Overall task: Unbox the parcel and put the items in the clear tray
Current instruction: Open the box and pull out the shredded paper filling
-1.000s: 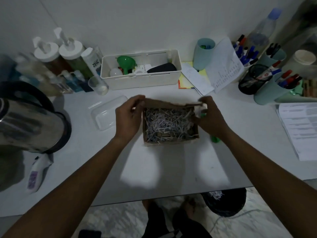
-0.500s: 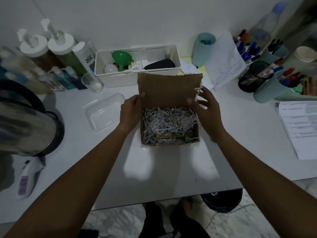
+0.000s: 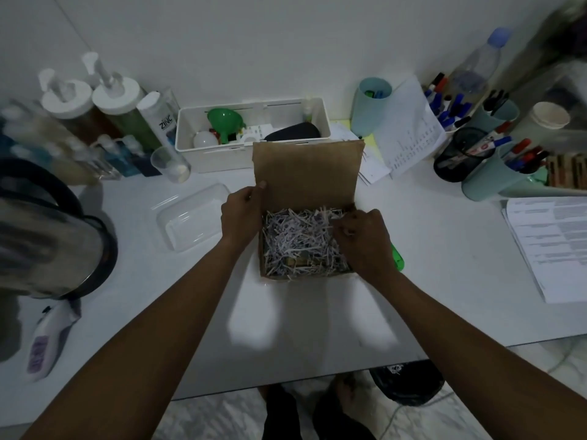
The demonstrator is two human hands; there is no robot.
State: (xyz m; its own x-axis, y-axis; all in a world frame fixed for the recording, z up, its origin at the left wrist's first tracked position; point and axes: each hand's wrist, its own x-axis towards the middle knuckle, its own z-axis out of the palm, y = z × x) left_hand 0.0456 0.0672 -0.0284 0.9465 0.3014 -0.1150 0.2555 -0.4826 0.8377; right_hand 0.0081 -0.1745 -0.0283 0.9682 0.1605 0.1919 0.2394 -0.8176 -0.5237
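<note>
Open cardboard parcel (image 3: 306,173), lid upright, full of paper shreds (image 3: 298,238)

the scene is dim and cool-toned, with a grey-blue cast and soft grain over the whole view. two pale patches of brighter light lie on the desk (image 3: 444,281) between the forearms, and soft shadows fall under the arms. the wide lens bends the edges: the steel kettle (image 3: 47,236) at far left is stretched and smeared, and the bottles (image 3: 35,147) behind it blur together. the top right corner is streaked and out of focus. the shredded paper (image 3: 298,239) in the middle is fairly sharp.
</note>
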